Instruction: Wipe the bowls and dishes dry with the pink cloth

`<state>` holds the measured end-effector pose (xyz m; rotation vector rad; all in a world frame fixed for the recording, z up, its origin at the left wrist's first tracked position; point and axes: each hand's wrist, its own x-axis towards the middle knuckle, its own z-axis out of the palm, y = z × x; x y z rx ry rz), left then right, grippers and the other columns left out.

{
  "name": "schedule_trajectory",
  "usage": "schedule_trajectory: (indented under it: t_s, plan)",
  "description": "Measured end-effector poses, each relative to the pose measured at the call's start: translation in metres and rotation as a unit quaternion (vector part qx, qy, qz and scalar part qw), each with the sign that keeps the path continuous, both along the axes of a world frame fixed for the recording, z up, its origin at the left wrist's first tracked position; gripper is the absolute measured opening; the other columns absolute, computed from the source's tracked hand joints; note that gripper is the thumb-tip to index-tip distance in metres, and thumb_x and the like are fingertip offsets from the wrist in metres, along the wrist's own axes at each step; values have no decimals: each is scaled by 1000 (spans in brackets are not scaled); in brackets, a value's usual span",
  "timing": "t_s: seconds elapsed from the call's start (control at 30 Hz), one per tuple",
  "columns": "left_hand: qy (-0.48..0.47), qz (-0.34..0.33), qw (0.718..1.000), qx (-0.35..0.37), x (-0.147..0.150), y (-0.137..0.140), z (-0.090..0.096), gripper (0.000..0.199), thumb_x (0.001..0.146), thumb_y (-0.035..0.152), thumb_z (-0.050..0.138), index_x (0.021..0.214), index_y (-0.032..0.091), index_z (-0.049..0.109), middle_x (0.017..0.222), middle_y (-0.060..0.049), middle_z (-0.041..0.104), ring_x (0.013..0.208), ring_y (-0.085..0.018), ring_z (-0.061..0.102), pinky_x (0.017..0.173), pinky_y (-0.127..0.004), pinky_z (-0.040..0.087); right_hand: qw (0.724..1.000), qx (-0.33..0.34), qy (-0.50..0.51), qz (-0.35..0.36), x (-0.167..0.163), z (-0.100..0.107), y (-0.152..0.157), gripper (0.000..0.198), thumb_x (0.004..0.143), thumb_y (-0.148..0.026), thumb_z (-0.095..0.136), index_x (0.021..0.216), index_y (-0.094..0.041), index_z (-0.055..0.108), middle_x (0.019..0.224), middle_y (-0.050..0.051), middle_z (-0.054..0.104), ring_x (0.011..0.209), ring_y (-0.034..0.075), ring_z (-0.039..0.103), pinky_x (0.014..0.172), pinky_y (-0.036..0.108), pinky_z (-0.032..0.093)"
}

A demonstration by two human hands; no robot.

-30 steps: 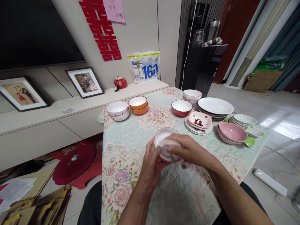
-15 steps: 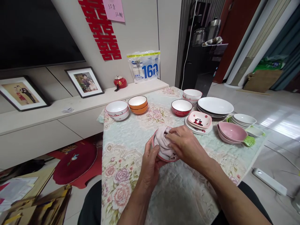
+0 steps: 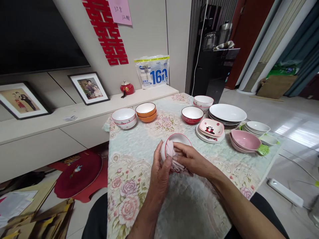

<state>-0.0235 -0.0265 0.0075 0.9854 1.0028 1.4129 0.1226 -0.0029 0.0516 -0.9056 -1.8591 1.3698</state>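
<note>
A white bowl with a pink-red rim (image 3: 183,138) is tilted above the near middle of the table. My left hand (image 3: 160,166) grips its left side, thumb over the rim. My right hand (image 3: 190,159) is closed on a pale pink cloth (image 3: 177,167), pressed over the bowl's near rim and partly inside it. Some of the right fingers are hidden by the cloth. Beyond the hands stand a red bowl (image 3: 192,115) and a pink square dish with a cat print (image 3: 211,127) on plates.
Stacked white bowls (image 3: 124,118) and orange bowls (image 3: 146,112) stand at the table's far left. On the right are large white plates (image 3: 227,113), pink leaf-handled dishes (image 3: 245,140) and small white bowls (image 3: 258,127). A power strip (image 3: 285,192) lies on the floor.
My right hand has moved the cloth from inside the bowl to its near rim. The bowl's white inside now shows, and the bowl is tilted differently in my left hand.
</note>
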Motion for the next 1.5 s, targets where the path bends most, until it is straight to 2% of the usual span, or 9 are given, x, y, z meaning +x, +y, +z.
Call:
schedule_trajectory:
  t_s: [0.13, 0.23, 0.4, 0.57, 0.77, 0.87, 1.03, 1.33, 1.5]
  plan:
    - [-6, 22, 1000, -21, 0, -2, 11, 69, 87, 48, 64, 150, 27, 42, 152, -9, 50, 137, -31, 48, 113, -44, 40, 990, 79, -110, 44, -2, 5, -7, 21, 100, -37, 47, 90, -19, 53, 86, 0, 52, 66, 11, 49, 58, 25, 43]
    - [-18, 42, 997, -62, -2, -2, 15, 72, 88, 49, 61, 152, 25, 38, 145, -11, 55, 124, -31, 60, 103, -44, 49, 934, 220, -277, 48, -5, 2, -9, 16, 89, -31, 66, 93, -16, 61, 100, 7, 60, 91, 21, 55, 79, 35, 47]
    - [-42, 30, 995, -88, -9, 3, 8, 69, 88, 49, 63, 150, 32, 39, 152, -8, 47, 126, -30, 57, 95, -38, 54, 859, 314, -403, -36, -11, -17, -9, 29, 82, -1, 54, 107, -11, 64, 133, 21, 55, 116, 29, 53, 94, 45, 44]
    - [-64, 82, 988, -111, -9, 3, 3, 73, 85, 52, 67, 148, 33, 36, 146, -11, 50, 124, -28, 58, 98, -39, 51, 886, 292, -360, -22, -29, -23, -17, 27, 83, 2, 47, 102, -15, 56, 93, 8, 65, 82, 21, 59, 70, 32, 43]
    - [-179, 31, 981, -71, -1, -2, 8, 60, 86, 46, 68, 138, 26, 45, 118, -8, 66, 105, -23, 67, 93, -36, 51, 934, 244, -261, -32, -33, -7, -22, 22, 84, -6, 54, 103, -18, 52, 99, 6, 65, 84, 19, 59, 72, 30, 45]
    - [-202, 46, 977, -51, -2, 0, 9, 43, 88, 45, 65, 124, 22, 54, 103, -4, 68, 92, -19, 68, 88, -34, 52, 910, 311, -272, 31, -23, -9, -16, 31, 85, 0, 50, 108, -18, 56, 110, 8, 65, 98, 20, 59, 84, 33, 47]
    - [-171, 60, 980, -79, -5, 3, 7, 49, 85, 43, 70, 126, 24, 53, 104, -2, 66, 82, -15, 65, 81, -32, 54, 853, 364, -373, -9, -13, -20, -8, 25, 91, 0, 45, 99, -15, 63, 105, 10, 68, 97, 22, 59, 91, 39, 43]
    - [-191, 66, 976, -79, 5, -4, 13, 75, 81, 42, 75, 144, 29, 37, 120, -8, 66, 105, -23, 67, 93, -35, 52, 939, 235, -242, -67, -33, -16, -20, 10, 89, -9, 53, 96, -17, 55, 95, 5, 66, 80, 17, 57, 70, 27, 42]
    - [-207, 84, 972, -77, -2, 0, 13, 62, 81, 44, 74, 135, 28, 49, 106, -4, 70, 95, -20, 69, 83, -31, 54, 882, 358, -306, 6, -21, -19, -10, 25, 87, 0, 47, 104, -16, 58, 105, 9, 66, 94, 21, 57, 84, 34, 43]
